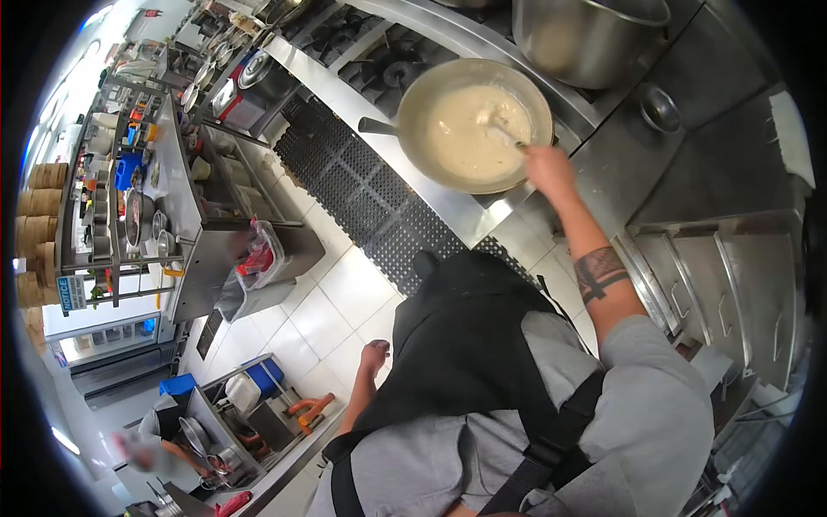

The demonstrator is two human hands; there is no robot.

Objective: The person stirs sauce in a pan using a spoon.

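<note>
A wide pan (411, 129) on the stove holds a pale, creamy mixture (474, 142) with some lumps in it. My right hand (548, 170) is closed round the handle of a stirring utensil (506, 134) at the pan's right rim; the utensil's far end dips into the mixture, so its shape is hidden. The pan's dark handle (377, 127) points left, with no hand on it. Low at my left side, away from the stove, hangs my left hand (376, 353), its fingers curled; what they hold, if anything, is too small to make out.
Behind the pan are gas burners (401, 73) and a large metal pot (586, 43). A small metal bowl (660, 109) sits to the right. Steel drawers (702, 293) stand beside my right arm. A black perforated mat (362, 194) covers floor tiles; a bin (250, 289) stands left.
</note>
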